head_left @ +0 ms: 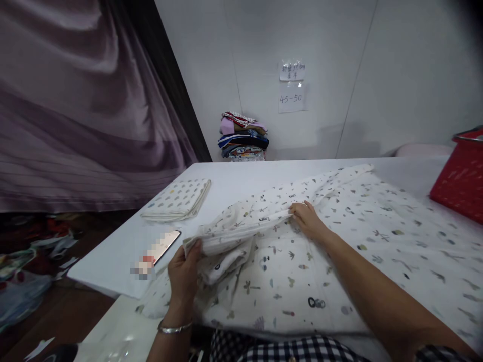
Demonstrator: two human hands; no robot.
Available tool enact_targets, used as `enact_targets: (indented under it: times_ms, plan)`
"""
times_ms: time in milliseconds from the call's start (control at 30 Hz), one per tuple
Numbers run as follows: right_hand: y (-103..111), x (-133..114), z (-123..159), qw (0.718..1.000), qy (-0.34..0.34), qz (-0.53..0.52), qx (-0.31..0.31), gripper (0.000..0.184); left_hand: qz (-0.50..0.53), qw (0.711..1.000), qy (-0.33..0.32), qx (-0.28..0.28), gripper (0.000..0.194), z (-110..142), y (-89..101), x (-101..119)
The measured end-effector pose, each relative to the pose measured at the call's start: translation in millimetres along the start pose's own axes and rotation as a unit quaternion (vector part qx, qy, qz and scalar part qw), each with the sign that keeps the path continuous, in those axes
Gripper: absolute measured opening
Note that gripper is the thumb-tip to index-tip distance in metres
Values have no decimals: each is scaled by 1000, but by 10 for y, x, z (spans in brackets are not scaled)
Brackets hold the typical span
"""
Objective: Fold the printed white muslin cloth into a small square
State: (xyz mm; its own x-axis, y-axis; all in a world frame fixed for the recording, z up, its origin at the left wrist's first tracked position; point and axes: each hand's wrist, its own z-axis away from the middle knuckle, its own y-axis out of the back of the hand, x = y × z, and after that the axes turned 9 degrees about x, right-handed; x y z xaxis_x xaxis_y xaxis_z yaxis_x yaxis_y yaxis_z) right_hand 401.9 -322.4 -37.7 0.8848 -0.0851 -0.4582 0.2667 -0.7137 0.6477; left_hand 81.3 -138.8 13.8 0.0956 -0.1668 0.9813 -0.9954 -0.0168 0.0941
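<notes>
A thin white cloth point(277, 281) printed with small trees, animals and leaves spreads over much of the table, its near side hanging towards my lap. My left hand point(184, 269) is closed on a corner of its edge, thumb on top, and lifts that part a little. Further along the same edge, my right hand point(305, 217) pinches the fabric, and a gathered strip stretches between both hands. Loose folds bunch up beneath this strip near my left hand. Right of my right arm the cloth lies fairly flat with slight wrinkles.
On the white table point(222, 173), a folded dotted cloth point(177, 198) and a phone point(166, 247) lie to the left. A red basket point(462, 176) stands at the right edge. Behind the table is a stack of folded fabrics point(243, 138). A purple curtain point(75, 100) hangs at left.
</notes>
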Motion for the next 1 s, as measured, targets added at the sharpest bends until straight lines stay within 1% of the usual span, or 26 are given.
enact_targets:
  times_ms: [100, 233, 333, 433, 500, 533, 600, 633, 667, 733, 833, 900, 933, 1000]
  plan:
    - [39, -35, -28, 1000, 3, 0, 16, 13, 0, 1000, -1, 0, 35, 6, 7, 12]
    - [60, -50, -42, 999, 2, -29, 43, 15, 10, 1000, 12, -7, 34, 3, 6, 37]
    - [57, -54, -28, 998, -21, -40, 33, 17, 16, 1000, 12, -3, 36, -15, -12, 83]
    - [63, -76, -17, 997, -43, -52, 28, 16, 2, 1000, -7, 7, 35, -65, -50, 135]
    - [77, -103, -20, 996, -54, -65, 31, 14, -9, 999, -43, 15, 32, -108, -88, 166]
    - [86, -118, -24, 995, -58, -72, 31, 13, -20, 997, -73, 20, 30, -125, -113, 182]
    - [104, -154, -38, 994, -60, -82, 28, 12, -54, 986, -158, 29, 23, -139, -179, 220]
    - [113, -175, -47, 994, -57, -86, 24, 12, -76, 976, -201, 25, 21, -129, -221, 244]
    - [124, -199, -57, 994, -52, -90, 20, 12, -100, 967, -234, 11, 20, -107, -271, 270]
    - [150, -259, -81, 995, -36, -95, 12, 13, -136, 954, -264, -40, 20, -24, -391, 330]
    - [202, -376, -120, 995, -6, -99, 3, 14, -154, 935, -276, -161, 27, 183, -613, 434]
    - [238, -465, -142, 995, 19, -98, -5, 14, -178, 906, -300, -239, 34, 351, -776, 501]
    - [254, -509, -151, 995, 33, -98, -10, 15, -200, 888, -314, -268, 37, 437, -858, 530]
    - [280, -592, -163, 994, 58, -96, -16, 15, -246, 853, -348, -301, 48, 592, -1013, 571]
